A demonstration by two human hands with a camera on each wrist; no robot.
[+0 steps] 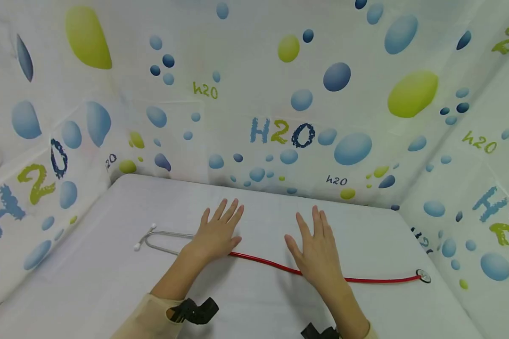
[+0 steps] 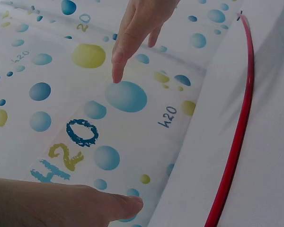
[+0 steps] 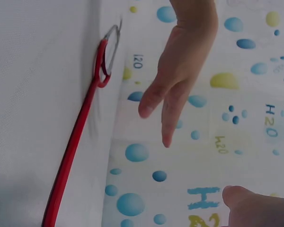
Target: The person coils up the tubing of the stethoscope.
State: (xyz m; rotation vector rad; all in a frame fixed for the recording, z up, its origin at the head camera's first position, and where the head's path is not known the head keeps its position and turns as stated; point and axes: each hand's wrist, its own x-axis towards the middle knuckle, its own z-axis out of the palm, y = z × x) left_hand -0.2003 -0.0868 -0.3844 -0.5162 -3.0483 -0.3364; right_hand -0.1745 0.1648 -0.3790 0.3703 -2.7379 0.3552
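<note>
A stethoscope with red tubing (image 1: pixel 263 262) lies stretched across the white table. Its silver headset with white ear tips (image 1: pixel 153 227) is at the left, and its round chest piece (image 1: pixel 423 276) at the right. My left hand (image 1: pixel 215 234) hovers above the headset end with fingers spread, hiding the fork of the tube in the head view. Over the right half of the tubing my right hand (image 1: pixel 319 252) is raised, fingers straight and thumb out. Neither hand holds anything. In the right wrist view the fork of the red tube (image 3: pixel 100 78) shows apart from the hands.
White sheeting printed with blue and green drops (image 1: pixel 348 149) rises behind the table (image 1: pixel 161 193) and along both sides. Dark straps (image 1: pixel 195 310) sit at the wrists, by the beige sleeves.
</note>
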